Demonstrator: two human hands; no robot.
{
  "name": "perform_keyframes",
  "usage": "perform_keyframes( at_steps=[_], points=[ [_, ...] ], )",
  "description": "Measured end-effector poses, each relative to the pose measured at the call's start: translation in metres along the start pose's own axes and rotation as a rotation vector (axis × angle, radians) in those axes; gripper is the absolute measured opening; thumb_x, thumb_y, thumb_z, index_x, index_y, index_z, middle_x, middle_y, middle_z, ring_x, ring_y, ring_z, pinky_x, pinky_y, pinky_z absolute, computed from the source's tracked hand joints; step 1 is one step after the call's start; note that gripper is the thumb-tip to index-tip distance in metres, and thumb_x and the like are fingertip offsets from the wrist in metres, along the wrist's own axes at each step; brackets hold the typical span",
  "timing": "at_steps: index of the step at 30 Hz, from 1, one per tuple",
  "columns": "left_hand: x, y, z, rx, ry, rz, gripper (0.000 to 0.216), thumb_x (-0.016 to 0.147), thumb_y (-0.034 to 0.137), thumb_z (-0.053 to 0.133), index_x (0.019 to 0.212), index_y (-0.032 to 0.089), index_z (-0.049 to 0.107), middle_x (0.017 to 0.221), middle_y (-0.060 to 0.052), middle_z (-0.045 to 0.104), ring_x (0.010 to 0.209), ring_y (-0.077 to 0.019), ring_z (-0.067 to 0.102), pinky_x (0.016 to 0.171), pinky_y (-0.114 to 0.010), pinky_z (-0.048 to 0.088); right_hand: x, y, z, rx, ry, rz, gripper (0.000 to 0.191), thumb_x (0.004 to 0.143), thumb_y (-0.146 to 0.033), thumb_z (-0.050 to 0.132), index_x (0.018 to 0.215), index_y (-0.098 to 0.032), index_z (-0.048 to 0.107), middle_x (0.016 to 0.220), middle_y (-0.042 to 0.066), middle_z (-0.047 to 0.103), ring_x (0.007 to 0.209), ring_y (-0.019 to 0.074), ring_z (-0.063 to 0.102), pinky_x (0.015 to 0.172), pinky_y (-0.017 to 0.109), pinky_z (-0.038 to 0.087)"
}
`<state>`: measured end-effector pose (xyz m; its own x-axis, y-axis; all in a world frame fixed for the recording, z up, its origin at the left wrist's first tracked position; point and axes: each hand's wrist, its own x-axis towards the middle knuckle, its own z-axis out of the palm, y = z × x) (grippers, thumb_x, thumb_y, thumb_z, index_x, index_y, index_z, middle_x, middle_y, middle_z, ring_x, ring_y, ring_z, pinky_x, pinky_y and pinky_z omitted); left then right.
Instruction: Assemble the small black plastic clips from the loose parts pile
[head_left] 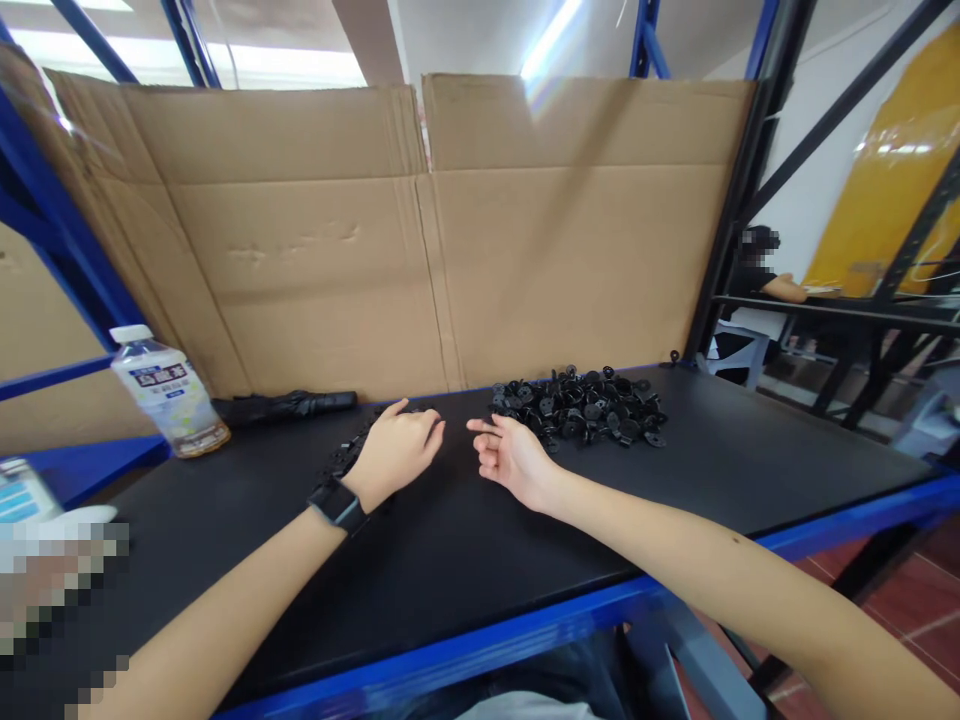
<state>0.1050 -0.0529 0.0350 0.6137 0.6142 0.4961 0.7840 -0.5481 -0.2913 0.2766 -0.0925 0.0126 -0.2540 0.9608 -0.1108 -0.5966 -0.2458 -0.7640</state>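
Note:
My left hand, with a dark watch on its wrist, is over the table with its back toward me. Its fingers are bent and closed toward the thumb, and a small dark spot shows between their tips, too small to name. Partly behind this hand lies a smaller group of black parts. Across a short gap, my right hand is turned palm up, fingers apart and loosely bent, with nothing visible in it. Just beyond it spreads a pile of small black round parts, several with disc-shaped ends.
A labelled plastic bottle and a folded black umbrella stand and lie at the back left. Cardboard walls the black tabletop. One loose black part sits near the back right post. Another person sits far right.

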Motion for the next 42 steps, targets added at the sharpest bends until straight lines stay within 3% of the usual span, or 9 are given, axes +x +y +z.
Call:
perform_keyframes(
  at_steps=[3, 6, 12, 18, 23, 28, 30, 35, 42],
  points=[
    [0.022, -0.023, 0.024, 0.095, -0.150, -0.116, 0.034, 0.090, 0.029, 0.031, 0.096, 0.011, 0.060, 0.090, -0.013, 0.069, 0.089, -0.0228, 0.063, 0.099, -0.041, 0.031, 0.002, -0.016, -0.005, 0.097, 0.101, -0.117, 0.030, 0.087, -0.037, 0.036, 0.100, -0.016, 0.053, 0.061, 0.000, 0.055, 0.042, 0.0085, 0.036, 0.046, 0.024, 0.029],
    [0.038, -0.037, 0.046, 0.121, -0.166, -0.208, 0.038, 0.089, 0.031, 0.032, 0.101, 0.006, 0.057, 0.097, -0.021, 0.065, 0.095, -0.0298, 0.060, 0.094, -0.049, 0.033, 0.005, -0.028, -0.010, 0.167, 0.151, -0.183, 0.030, 0.087, -0.038, 0.036, 0.104, -0.019, 0.052, 0.064, 0.001, 0.058, 0.041, 0.0087, 0.034, 0.045, 0.024, 0.029],
    [0.046, -0.041, 0.063, 0.089, -0.243, -0.221, 0.028, 0.086, 0.029, 0.040, 0.083, 0.012, 0.061, 0.096, -0.020, 0.065, 0.095, -0.0316, 0.058, 0.086, -0.051, 0.037, 0.008, -0.022, -0.013, 0.178, 0.116, -0.097, 0.025, 0.083, -0.031, 0.043, 0.092, -0.015, 0.059, 0.058, -0.001, 0.052, 0.042, 0.0072, 0.033, 0.044, 0.022, 0.027],
    [0.031, -0.029, 0.052, 0.012, -0.234, -0.090, 0.021, 0.084, 0.025, 0.046, 0.096, 0.013, 0.059, 0.102, -0.015, 0.063, 0.102, -0.0266, 0.055, 0.091, -0.045, 0.038, 0.005, -0.006, -0.008, 0.057, 0.014, -0.035, 0.020, 0.076, -0.023, 0.050, 0.086, -0.012, 0.064, 0.058, -0.002, 0.051, 0.044, 0.0053, 0.035, 0.046, 0.021, 0.027],
    [0.000, 0.003, 0.025, -0.068, -0.147, 0.107, 0.030, 0.081, 0.007, 0.042, 0.106, 0.017, 0.056, 0.112, -0.010, 0.059, 0.123, -0.0260, 0.041, 0.102, -0.051, 0.027, 0.003, -0.003, -0.007, 0.057, -0.047, -0.006, 0.021, 0.073, -0.021, 0.051, 0.084, -0.012, 0.065, 0.058, -0.003, 0.049, 0.045, 0.0052, 0.034, 0.047, 0.022, 0.026],
    [-0.018, 0.032, -0.003, -0.034, -0.167, 0.215, 0.032, 0.078, -0.002, 0.034, 0.083, 0.014, 0.060, 0.088, -0.007, 0.063, 0.092, -0.0177, 0.059, 0.103, -0.045, 0.032, 0.002, -0.002, -0.008, 0.048, -0.027, -0.018, 0.021, 0.072, -0.020, 0.051, 0.084, -0.012, 0.065, 0.059, -0.003, 0.049, 0.046, 0.0055, 0.033, 0.047, 0.022, 0.026],
    [-0.021, 0.035, -0.006, -0.021, -0.162, 0.229, 0.031, 0.077, -0.002, 0.035, 0.084, 0.014, 0.061, 0.089, -0.008, 0.063, 0.091, -0.0180, 0.059, 0.102, -0.044, 0.032, 0.002, -0.002, -0.008, 0.043, -0.031, -0.016, 0.020, 0.072, -0.020, 0.051, 0.084, -0.012, 0.065, 0.059, -0.003, 0.048, 0.046, 0.0055, 0.033, 0.047, 0.022, 0.025],
    [-0.024, 0.029, 0.001, -0.100, -0.113, 0.306, 0.034, 0.082, 0.005, 0.040, 0.109, 0.017, 0.056, 0.110, -0.008, 0.060, 0.107, -0.0191, 0.053, 0.106, -0.044, 0.026, 0.001, -0.002, -0.008, 0.046, -0.034, 0.006, 0.018, 0.073, -0.019, 0.054, 0.084, -0.010, 0.065, 0.056, -0.003, 0.047, 0.046, 0.0051, 0.033, 0.047, 0.022, 0.026],
    [-0.022, 0.024, 0.002, -0.148, -0.196, 0.271, 0.015, 0.087, 0.020, 0.048, 0.100, 0.017, 0.057, 0.098, -0.005, 0.064, 0.097, -0.0177, 0.060, 0.101, -0.038, 0.035, 0.001, -0.001, -0.008, -0.017, -0.020, 0.035, 0.017, 0.073, -0.018, 0.056, 0.085, -0.010, 0.065, 0.056, -0.004, 0.047, 0.047, 0.0047, 0.034, 0.048, 0.021, 0.027]
  ],
)
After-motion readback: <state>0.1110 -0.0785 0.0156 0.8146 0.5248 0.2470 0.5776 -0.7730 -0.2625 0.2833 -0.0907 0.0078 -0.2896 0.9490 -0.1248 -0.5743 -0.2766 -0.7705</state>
